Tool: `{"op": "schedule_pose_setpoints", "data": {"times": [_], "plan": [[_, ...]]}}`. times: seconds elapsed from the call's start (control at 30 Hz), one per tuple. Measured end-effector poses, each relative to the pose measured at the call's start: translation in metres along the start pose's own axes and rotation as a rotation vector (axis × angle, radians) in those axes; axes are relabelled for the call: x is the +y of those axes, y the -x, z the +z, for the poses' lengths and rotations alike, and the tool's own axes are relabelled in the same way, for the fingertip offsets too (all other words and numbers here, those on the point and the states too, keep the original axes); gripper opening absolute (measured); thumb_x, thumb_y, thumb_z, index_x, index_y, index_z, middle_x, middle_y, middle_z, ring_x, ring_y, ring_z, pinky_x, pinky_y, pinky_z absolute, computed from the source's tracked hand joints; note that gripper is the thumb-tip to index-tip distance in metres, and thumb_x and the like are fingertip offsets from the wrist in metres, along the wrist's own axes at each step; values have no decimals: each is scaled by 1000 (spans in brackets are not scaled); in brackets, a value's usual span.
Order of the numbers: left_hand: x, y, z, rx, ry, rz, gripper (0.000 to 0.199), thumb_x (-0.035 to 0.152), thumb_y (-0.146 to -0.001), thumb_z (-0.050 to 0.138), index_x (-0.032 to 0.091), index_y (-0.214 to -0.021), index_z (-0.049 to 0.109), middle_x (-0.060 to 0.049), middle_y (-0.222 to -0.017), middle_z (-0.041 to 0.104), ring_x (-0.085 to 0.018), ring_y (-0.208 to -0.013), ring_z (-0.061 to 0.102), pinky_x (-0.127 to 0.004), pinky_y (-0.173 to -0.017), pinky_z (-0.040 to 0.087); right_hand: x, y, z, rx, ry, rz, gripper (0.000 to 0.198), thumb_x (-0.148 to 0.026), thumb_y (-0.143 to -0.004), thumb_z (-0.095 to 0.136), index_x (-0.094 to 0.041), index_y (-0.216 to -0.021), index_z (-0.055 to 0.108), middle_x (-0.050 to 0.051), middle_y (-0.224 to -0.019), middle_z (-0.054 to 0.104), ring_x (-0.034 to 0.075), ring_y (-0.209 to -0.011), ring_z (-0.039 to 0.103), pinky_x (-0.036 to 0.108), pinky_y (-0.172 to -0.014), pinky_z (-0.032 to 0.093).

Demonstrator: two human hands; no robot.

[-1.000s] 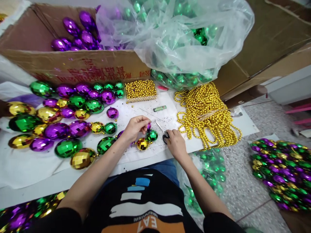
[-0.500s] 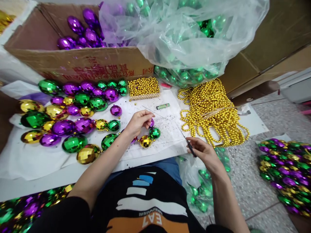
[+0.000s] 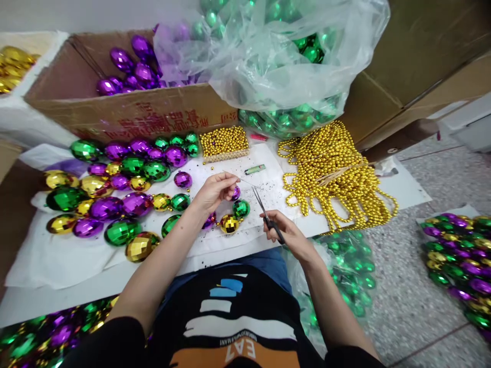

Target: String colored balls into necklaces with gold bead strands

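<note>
1. head view: the left hand (image 3: 218,192) is the nearer one to the thin strand (image 3: 250,183); its grip looks pressed together, thumb against finger, apparently pinching the strand at its left end.
2. from those fingertips the strand runs out to the right and slightly back toward the body, over the white cloth (image 3: 268,156) on the tabletop (image 3: 412,191).
3. the right hand (image 3: 290,234) has its grip curled around the handles of the scissors (image 3: 272,225); the blades stand slightly parted.
4. the scissors' long axis slants from the right hand forward and to the left, so it meets the line of the strand at a steep angle rather than lying along it.
5. the key relation, as i judge it: the blade tips sit just right of the left fingertips, near the strand; whether it lies between the blades, above or below them, i cannot tell.
6. the small purple ball (image 3: 235,192) is just below the left fingertips; whether they touch is unclear. the small green ball (image 3: 241,208) and small gold ball (image 3: 229,224) curve round from it toward the body.
7. the green lighter (image 3: 255,169) lies beyond the strand, apart from both hands.
</note>
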State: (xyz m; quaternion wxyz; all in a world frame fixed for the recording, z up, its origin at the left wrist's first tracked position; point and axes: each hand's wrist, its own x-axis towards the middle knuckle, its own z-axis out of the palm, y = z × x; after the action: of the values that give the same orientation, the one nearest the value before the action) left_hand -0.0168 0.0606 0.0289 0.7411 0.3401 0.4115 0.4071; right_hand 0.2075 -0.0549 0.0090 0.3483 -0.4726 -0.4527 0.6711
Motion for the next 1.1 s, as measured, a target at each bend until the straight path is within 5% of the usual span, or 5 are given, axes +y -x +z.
{"op": "schedule_pose_setpoints", "data": {"times": [0.8,1.0,1.1], "plan": [[-8,11,17,-120,-229,-67,26,33,-67,78,12,-73,64,3,-52,54,-4,-41,44,-16,-38,33,-12,-25,5,55,4,-57,42,-37,-71,76,-20,-106,61,-5,-71,51,7,-55,40,21,-49,32],[-9,11,13,-95,-199,-34,26,32,-67,78,12,-72,64,4,-53,55,-4,-41,45,-16,-39,33,-9,-19,6,184,-14,-53,39,-37,-70,75,-20,-105,65,-5,-66,50,7,-47,44,21,-42,28],[-9,10,9,-39,-164,-2,28,34,-66,79,12,-73,63,4,-54,56,-4,-41,47,-16,-40,33,0,-7,-3,288,83,-92,42,-41,-74,72,-21,-111,65,-3,-70,57,10,-52,53,22,-44,36]]}}
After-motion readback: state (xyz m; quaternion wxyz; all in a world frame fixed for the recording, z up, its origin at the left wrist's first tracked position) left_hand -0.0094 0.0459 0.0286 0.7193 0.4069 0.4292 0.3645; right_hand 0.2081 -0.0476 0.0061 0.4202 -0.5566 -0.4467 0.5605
